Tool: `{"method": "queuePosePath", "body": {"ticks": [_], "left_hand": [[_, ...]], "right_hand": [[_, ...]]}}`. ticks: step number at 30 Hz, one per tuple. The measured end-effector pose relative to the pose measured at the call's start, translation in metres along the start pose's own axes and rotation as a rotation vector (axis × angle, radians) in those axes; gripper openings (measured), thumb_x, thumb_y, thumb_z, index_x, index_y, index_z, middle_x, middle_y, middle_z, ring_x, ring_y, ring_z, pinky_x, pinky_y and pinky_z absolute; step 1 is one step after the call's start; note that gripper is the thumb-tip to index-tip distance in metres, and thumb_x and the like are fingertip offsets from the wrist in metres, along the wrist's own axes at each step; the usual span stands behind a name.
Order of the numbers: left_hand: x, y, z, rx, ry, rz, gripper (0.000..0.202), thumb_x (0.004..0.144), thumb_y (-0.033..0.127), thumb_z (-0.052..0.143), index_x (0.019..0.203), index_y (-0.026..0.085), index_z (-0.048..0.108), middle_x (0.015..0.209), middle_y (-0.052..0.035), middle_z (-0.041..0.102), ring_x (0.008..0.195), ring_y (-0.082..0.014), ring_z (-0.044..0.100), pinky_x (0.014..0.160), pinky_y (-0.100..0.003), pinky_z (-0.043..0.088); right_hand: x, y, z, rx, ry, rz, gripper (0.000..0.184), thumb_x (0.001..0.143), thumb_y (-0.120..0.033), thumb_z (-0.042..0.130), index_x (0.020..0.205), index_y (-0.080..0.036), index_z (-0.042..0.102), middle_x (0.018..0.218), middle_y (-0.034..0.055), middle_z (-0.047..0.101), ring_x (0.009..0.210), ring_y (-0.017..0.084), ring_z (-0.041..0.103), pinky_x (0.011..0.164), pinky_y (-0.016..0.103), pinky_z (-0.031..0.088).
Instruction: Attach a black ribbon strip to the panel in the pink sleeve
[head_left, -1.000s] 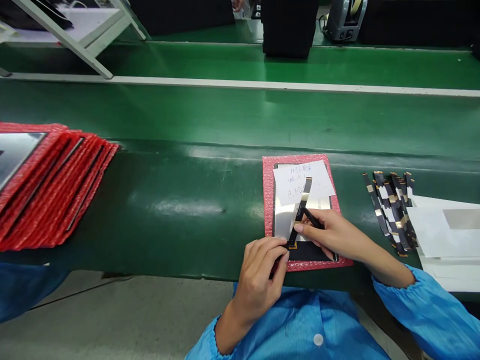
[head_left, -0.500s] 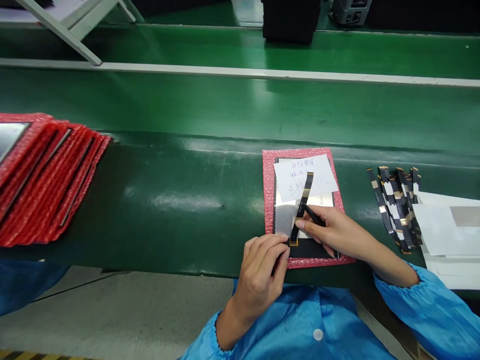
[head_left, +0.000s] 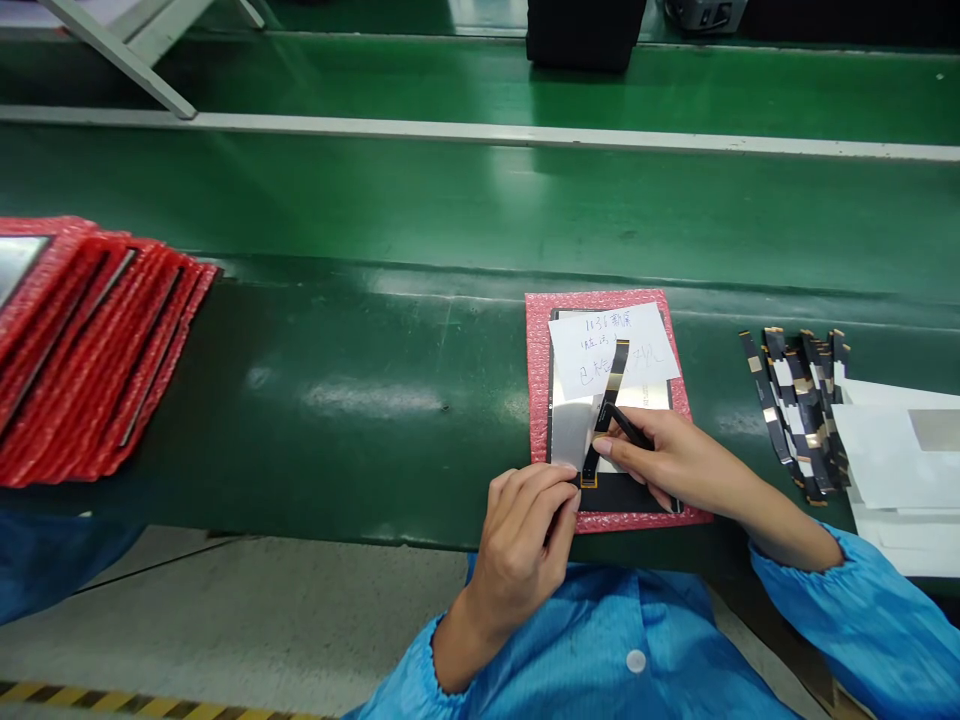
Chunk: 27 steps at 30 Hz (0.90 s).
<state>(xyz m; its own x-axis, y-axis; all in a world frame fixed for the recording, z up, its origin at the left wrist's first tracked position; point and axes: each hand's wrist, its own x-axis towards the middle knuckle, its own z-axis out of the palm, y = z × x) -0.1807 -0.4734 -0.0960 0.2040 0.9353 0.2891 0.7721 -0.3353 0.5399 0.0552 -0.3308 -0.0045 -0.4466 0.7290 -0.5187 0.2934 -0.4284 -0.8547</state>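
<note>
A flat display panel (head_left: pixel 570 440) rests on a pink bubble-wrap sheet (head_left: pixel 538 380), and a handwritten paper slip (head_left: pixel 577 340) covers its upper part. Across the panel and slip runs a dark flex cable (head_left: pixel 616 368), its lower end at the panel's black bottom strip. My right hand (head_left: pixel 664 455) grips black tweezers (head_left: pixel 630 428) with a bent tip, which meets the middle of the cable; thumb and fingers touch the cable there too. At the panel's lower left corner, my left hand (head_left: pixel 525 530) has its fingertips bent and drawn together beside the cable end; what they pinch is hidden.
Several more flex cables (head_left: pixel 799 410) lie in a bunch to the right, next to white sheets (head_left: pixel 885 460). Far left, red bubble-wrap pouches (head_left: pixel 97 350) lie overlapped in a row. A white rail (head_left: pixel 375 125) crosses the green bench (head_left: pixel 360 350) behind the work.
The camera view has shifted slightly, so everything sits a little higher in the picture. Both hands, the tweezers and the cable keep nearly the same positions on the panel.
</note>
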Motion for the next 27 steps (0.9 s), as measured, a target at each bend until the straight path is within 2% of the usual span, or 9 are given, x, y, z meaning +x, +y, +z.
{"method": "queuePosePath", "body": {"ticks": [3, 6, 11, 14, 17, 20, 22, 27], "left_hand": [[0.009, 0.006, -0.009, 0.135, 0.038, 0.102, 0.052, 0.095, 0.01, 0.108, 0.132, 0.046, 0.102, 0.141, -0.0121, 0.094, 0.134, -0.045, 0.09, 0.101, -0.069, 0.085], [0.013, 0.01, -0.013, 0.257, 0.045, 0.153, 0.058, 0.089, 0.014, 0.115, 0.134, 0.05, 0.104, 0.143, -0.0115, 0.094, 0.137, -0.045, 0.088, 0.102, -0.068, 0.085], [0.01, 0.01, -0.01, 0.416, -0.035, 0.188, 0.059, 0.096, 0.031, 0.117, 0.151, 0.045, 0.102, 0.164, -0.0151, 0.088, 0.161, -0.0473, 0.079, 0.115, -0.065, 0.08], [0.012, 0.011, -0.01, 0.358, 0.002, 0.201, 0.064, 0.098, 0.033, 0.117, 0.158, 0.044, 0.099, 0.17, -0.0143, 0.086, 0.158, -0.0452, 0.081, 0.111, -0.063, 0.081], [0.017, 0.013, -0.011, 0.252, 0.062, 0.188, 0.067, 0.097, 0.025, 0.117, 0.158, 0.046, 0.099, 0.168, -0.0119, 0.087, 0.145, -0.0415, 0.087, 0.102, -0.06, 0.083], [0.018, 0.014, -0.012, 0.243, 0.079, 0.193, 0.068, 0.095, 0.021, 0.117, 0.156, 0.046, 0.099, 0.167, -0.012, 0.088, 0.143, -0.0413, 0.088, 0.1, -0.06, 0.082], [0.017, 0.013, -0.011, 0.269, 0.076, 0.208, 0.068, 0.093, 0.022, 0.119, 0.155, 0.044, 0.1, 0.168, -0.0129, 0.087, 0.145, -0.0424, 0.086, 0.101, -0.061, 0.082], [0.012, 0.011, -0.008, 0.336, 0.044, 0.233, 0.068, 0.09, 0.024, 0.121, 0.149, 0.05, 0.102, 0.167, -0.0132, 0.087, 0.148, -0.0481, 0.084, 0.099, -0.068, 0.081]], "right_hand": [[0.002, 0.003, -0.001, -0.049, -0.017, -0.004, 0.039, 0.087, -0.067, 0.094, 0.079, -0.042, 0.065, 0.065, -0.0025, 0.061, 0.041, 0.022, 0.049, 0.042, 0.041, 0.034], [0.002, 0.004, -0.001, -0.104, -0.024, 0.006, 0.037, 0.09, -0.068, 0.088, 0.081, -0.042, 0.063, 0.068, -0.0019, 0.061, 0.042, 0.023, 0.051, 0.044, 0.044, 0.037], [0.002, 0.001, 0.0, -0.135, -0.016, 0.004, 0.042, 0.091, -0.075, 0.086, 0.082, -0.041, 0.063, 0.073, -0.0009, 0.067, 0.041, 0.023, 0.053, 0.044, 0.046, 0.039], [0.002, 0.0, 0.0, -0.15, -0.012, 0.008, 0.042, 0.092, -0.076, 0.085, 0.083, -0.041, 0.063, 0.073, -0.0014, 0.068, 0.041, 0.023, 0.054, 0.044, 0.045, 0.04], [0.002, 0.0, 0.0, -0.154, -0.011, 0.008, 0.041, 0.092, -0.076, 0.085, 0.084, -0.042, 0.064, 0.07, -0.002, 0.066, 0.041, 0.024, 0.055, 0.044, 0.045, 0.04], [0.002, 0.0, 0.001, -0.14, -0.015, -0.004, 0.04, 0.094, -0.075, 0.086, 0.084, -0.042, 0.065, 0.067, -0.0022, 0.065, 0.04, 0.025, 0.055, 0.044, 0.045, 0.038], [0.002, 0.0, 0.001, -0.127, -0.019, -0.013, 0.041, 0.095, -0.075, 0.086, 0.083, -0.043, 0.065, 0.066, -0.002, 0.064, 0.04, 0.024, 0.055, 0.044, 0.044, 0.038], [0.002, -0.002, 0.001, -0.169, -0.024, -0.006, 0.042, 0.099, -0.076, 0.083, 0.083, -0.042, 0.064, 0.069, -0.0012, 0.067, 0.04, 0.025, 0.057, 0.046, 0.044, 0.04]]}}
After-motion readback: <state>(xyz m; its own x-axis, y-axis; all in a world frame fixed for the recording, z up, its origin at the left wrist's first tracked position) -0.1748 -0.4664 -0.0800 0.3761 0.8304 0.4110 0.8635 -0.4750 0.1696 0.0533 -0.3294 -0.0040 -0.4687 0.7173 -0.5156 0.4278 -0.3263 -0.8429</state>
